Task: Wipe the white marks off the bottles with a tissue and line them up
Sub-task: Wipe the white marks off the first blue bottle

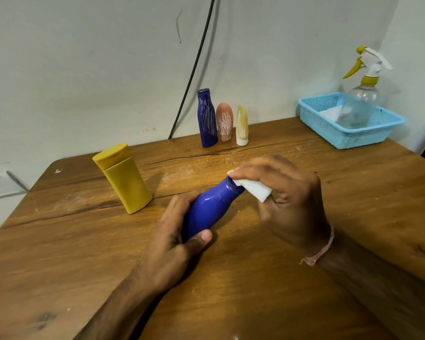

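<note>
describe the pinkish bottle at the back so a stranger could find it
At the far edge of the wooden table, by the wall, three scribbled bottles stand in a row. The pinkish bottle is the middle one, between the tall dark blue bottle and the slim cream bottle. It alone is egg-shaped.

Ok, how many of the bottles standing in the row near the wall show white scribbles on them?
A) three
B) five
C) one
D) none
A: the dark blue bottle, the pink bottle and the cream bottle, standing side by side, each carry white scribbles on their fronts.
</note>
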Demonstrator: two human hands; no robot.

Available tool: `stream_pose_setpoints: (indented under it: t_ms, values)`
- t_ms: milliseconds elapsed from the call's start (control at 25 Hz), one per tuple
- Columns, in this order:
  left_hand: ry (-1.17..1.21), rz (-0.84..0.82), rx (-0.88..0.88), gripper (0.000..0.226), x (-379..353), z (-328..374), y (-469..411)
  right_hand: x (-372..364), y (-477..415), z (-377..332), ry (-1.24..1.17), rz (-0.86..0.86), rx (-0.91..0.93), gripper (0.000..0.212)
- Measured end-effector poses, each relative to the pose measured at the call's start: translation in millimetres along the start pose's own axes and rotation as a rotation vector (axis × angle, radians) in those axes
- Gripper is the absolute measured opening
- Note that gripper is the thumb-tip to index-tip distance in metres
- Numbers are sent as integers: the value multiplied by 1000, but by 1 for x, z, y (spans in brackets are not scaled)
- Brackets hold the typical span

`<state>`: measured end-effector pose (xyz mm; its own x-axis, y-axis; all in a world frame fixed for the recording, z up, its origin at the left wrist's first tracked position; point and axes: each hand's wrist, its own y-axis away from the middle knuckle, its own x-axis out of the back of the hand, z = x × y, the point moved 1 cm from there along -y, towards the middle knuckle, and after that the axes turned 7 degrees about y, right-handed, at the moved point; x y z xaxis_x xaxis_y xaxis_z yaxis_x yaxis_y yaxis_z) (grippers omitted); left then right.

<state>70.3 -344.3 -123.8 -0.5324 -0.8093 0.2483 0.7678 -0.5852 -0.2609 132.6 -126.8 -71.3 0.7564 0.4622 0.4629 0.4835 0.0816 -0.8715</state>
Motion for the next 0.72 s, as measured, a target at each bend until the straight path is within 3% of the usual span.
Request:
stream_pose_setpoints:
  t_ms: [160,720]
  values:
    - [31,15,14,63,0,-1,0,3,-2,0,-71,-28,71,24]
    - [-17,19,3,58,-1,7,3,-3,2,1,-77,-29,45,28]
